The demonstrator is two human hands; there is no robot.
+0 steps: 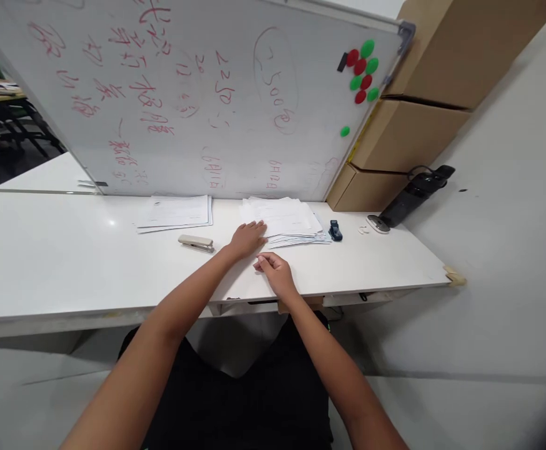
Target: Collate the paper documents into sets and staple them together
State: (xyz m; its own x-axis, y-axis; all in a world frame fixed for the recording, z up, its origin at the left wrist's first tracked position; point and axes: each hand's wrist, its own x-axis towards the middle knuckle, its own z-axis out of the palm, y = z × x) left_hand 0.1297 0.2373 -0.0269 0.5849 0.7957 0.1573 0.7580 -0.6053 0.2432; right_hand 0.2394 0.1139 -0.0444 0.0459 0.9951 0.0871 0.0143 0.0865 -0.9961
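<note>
My left hand (248, 239) lies flat with fingers stretched out, its fingertips at the left edge of a loose, uneven stack of white papers (285, 217). Just nearer to me, my right hand (275, 270) hovers over or rests on the white desk, fingers curled and thumb pressed to the index finger. Whether anything small is in that pinch cannot be made out. To the left of my left hand is a beige stapler (197, 242). Behind it lies a neater pile of printed sheets (174, 212). A small dark blue desk tool (335, 230) stands right of the loose stack.
A whiteboard (235, 100) with red writing and round magnets rises along the desk's back edge. Cardboard boxes (399, 134) are stacked at the right. A black bottle (413, 197), a mouse (377, 224) and small white earbuds (363, 230) sit near the wall. The desk (67, 262) extends left.
</note>
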